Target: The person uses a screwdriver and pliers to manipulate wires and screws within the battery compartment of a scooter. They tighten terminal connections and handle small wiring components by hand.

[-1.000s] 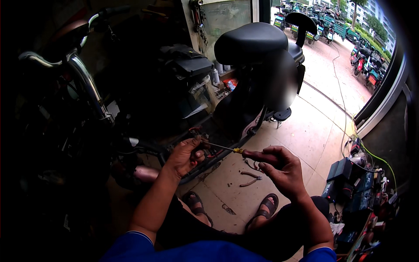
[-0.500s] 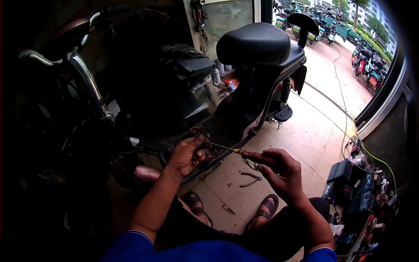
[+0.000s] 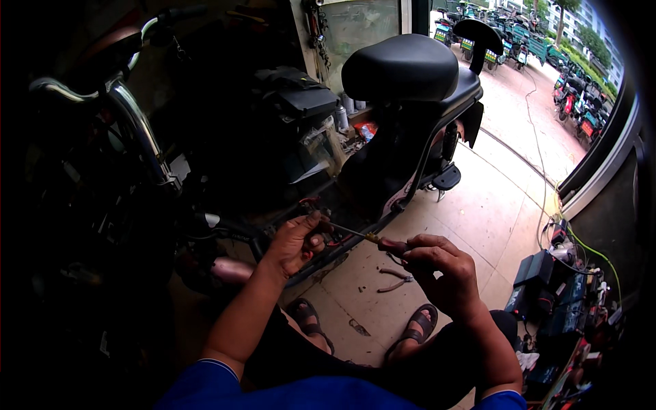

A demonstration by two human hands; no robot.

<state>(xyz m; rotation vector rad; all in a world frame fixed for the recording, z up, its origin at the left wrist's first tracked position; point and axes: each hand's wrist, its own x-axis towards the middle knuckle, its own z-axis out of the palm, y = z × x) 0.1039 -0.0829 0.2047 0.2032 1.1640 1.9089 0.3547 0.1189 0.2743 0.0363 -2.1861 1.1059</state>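
Observation:
My right hand [image 3: 445, 268] has its thumb and fingers closed around the rear of a screwdriver [image 3: 371, 237], which has a yellowish handle and a thin metal shaft. The shaft points left, its tip meeting the fingers of my left hand [image 3: 292, 240]. That hand is closed on a small dark piece too shadowed to make out. Both hands are above the footboard area of an electric scooter [image 3: 404, 72], where red wires [image 3: 309, 201] show beside my left fingers. On the floor below my right hand lies a pair of pliers [image 3: 394, 281] with its handles spread.
Chrome handlebars [image 3: 133, 123] rise at the left. Black batteries and cables [image 3: 540, 273] crowd the right side. A yellow-green cable [image 3: 594, 249] runs down there. My sandalled feet [image 3: 418, 324] stand on the tiles. Parked scooters [image 3: 502, 41] line the pavement beyond the doorway.
My right fingers have curled in around the screwdriver's handle, where they were straighter before, and the hand has shifted slightly right. My left hand stays in place.

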